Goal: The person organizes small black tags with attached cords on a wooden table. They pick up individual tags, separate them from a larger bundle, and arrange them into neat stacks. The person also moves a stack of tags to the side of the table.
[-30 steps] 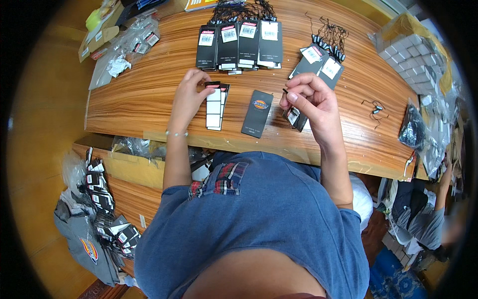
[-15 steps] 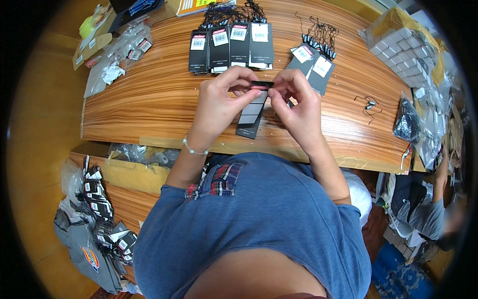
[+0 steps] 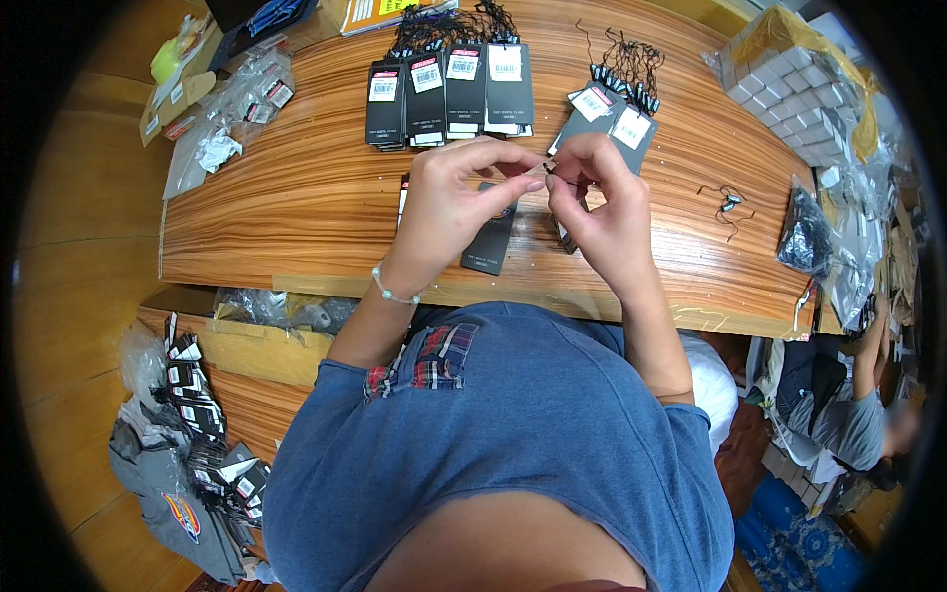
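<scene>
My left hand is closed, thumb and forefinger pinching a small pale piece too small to name. Its tip meets that of my right hand, also closed in a pinch, with a thin black string at the fingers. Below the right fingers shows the edge of a dark tag, mostly hidden. A black hang tag lies on the table under the hands, partly covered by the left one. Beside the left wrist peeks another tag with a red and white label.
Several stacks of black hang tags with looped strings stand beyond my hands; more tags lie to their right. Loose black strings, a bag of black items and a carton of small white boxes are at right. Plastic bags lie left.
The tag with the red strip held between both hands no longer shows there; the fingertips now pinch a small piece and string. Another tag has come into view by my left wrist.
</scene>
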Motion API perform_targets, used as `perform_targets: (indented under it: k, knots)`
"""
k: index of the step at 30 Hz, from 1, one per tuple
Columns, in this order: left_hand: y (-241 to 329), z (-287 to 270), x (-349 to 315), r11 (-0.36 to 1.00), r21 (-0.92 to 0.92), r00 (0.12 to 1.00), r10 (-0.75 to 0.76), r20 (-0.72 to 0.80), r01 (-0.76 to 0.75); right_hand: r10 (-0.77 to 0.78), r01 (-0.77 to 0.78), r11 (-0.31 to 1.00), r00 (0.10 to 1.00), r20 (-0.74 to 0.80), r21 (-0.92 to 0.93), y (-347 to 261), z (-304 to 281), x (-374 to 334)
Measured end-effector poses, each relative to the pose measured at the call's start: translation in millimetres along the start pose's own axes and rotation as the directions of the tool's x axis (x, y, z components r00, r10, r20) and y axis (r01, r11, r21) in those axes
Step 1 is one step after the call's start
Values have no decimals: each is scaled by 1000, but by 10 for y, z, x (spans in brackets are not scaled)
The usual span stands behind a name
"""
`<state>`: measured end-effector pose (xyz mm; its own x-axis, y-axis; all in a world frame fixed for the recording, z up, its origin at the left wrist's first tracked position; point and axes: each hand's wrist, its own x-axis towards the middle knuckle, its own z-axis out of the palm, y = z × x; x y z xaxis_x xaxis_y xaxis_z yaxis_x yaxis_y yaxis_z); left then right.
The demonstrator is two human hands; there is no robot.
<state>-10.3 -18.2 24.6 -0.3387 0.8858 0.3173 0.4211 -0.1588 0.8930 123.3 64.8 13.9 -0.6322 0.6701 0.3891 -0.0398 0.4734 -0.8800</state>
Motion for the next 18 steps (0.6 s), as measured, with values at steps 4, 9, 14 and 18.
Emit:
perform_targets:
  k: [4,9,14,18]
  knots:
    - [-23,-3,16,998,-40,998,-52,32,53,-119,119,987,993,6,-103,35,-11,15]
    - [-50,38,38,995,-66,998,-68,15,69,-188,191,971,982,37,-147,83,-33,36]
    - [-79,83,55,999,35,1000,-22,15,22,-278,324,901,942,189,-288,106,-109,101]
    - [-92,118,63,994,106,1000,28,1,-28,-83,89,992,993,80,-84,198,-62,107]
